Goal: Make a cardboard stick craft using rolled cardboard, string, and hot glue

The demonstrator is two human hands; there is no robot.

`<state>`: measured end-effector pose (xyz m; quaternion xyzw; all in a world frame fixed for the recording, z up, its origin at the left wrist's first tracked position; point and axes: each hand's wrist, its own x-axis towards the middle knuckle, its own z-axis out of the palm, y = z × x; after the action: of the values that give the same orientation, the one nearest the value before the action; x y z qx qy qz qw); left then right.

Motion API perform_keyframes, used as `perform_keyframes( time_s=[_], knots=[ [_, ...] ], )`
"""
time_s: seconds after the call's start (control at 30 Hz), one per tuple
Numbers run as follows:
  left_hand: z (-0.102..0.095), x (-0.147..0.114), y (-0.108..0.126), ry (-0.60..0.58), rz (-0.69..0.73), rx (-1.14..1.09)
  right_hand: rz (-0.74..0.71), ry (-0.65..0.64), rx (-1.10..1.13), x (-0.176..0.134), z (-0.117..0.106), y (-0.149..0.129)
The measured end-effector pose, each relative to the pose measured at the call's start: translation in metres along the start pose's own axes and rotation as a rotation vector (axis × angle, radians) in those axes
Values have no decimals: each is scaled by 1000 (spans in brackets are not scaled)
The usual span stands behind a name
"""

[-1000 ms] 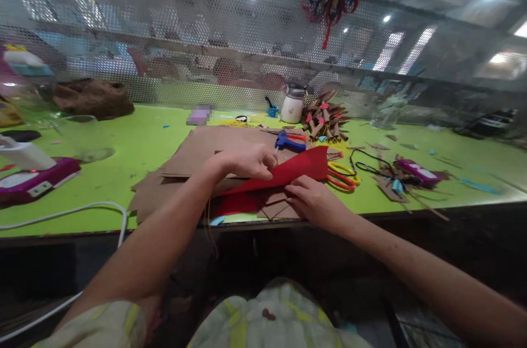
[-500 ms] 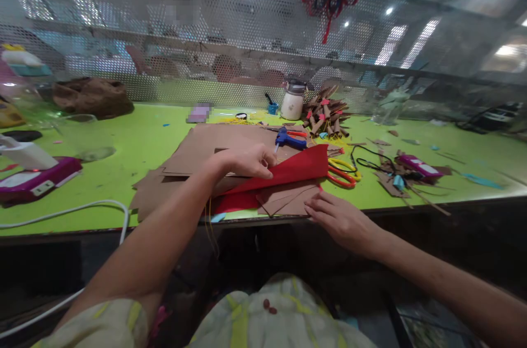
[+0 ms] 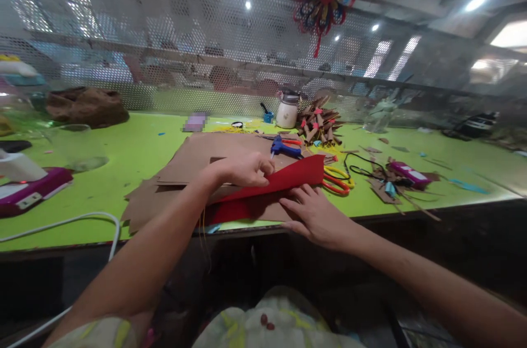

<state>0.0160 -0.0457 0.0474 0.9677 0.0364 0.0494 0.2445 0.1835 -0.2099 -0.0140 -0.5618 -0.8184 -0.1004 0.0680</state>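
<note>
A folded red sheet (image 3: 284, 177), paper or thin felt, lies at the front of the table with its upper layer lifted. My left hand (image 3: 249, 169) is closed in a pinch on the far edge of that layer. Brown cardboard pieces (image 3: 272, 209) lie under the raised layer, partly hidden by it. On their right end rests my right hand (image 3: 319, 216), its fingers spread and flat, with nothing gripped. Beneath my left arm is a stack of larger brown cardboard sheets (image 3: 189, 158). Just beyond the red sheet lies a blue glue gun (image 3: 286, 147).
Orange-and-yellow-handled scissors (image 3: 337, 186) lie right of the red sheet. Behind stand a white jar (image 3: 287, 111) and a pile of brown paper rolls (image 3: 321, 123). Purple power strips (image 3: 409, 174) sit at both sides, with a white cable (image 3: 82, 218) at left.
My right hand has moved left and inward over the cardboard pieces, its fingers spreading onto them. My left hand keeps its pinch on the red sheet. The view has shifted slightly.
</note>
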Motion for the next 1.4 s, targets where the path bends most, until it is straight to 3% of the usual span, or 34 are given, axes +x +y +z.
perform_keyframes(
  time_s=[0.17,0.4,0.57,0.7,0.87,1.0,1.2,1.4],
  knots=[
    [-1,-2,3,17,-9,2,31,25,32,12,10,-4],
    [6,0,17,-82,-116,150,25,68,107,-21,13,-3],
    [24,7,22,-153,-108,362,4,186,112,-40,21,4],
    [33,9,22,-158,-92,422,-98,298,96,-46,30,19],
    [33,9,21,-162,-92,428,-203,316,193,-44,31,33],
    [29,9,17,-182,-107,399,-147,306,282,-48,31,31],
    [22,9,12,-148,-167,326,-20,266,126,-60,29,29],
    [18,7,10,-147,-181,258,-112,314,224,-57,28,43]
  ],
)
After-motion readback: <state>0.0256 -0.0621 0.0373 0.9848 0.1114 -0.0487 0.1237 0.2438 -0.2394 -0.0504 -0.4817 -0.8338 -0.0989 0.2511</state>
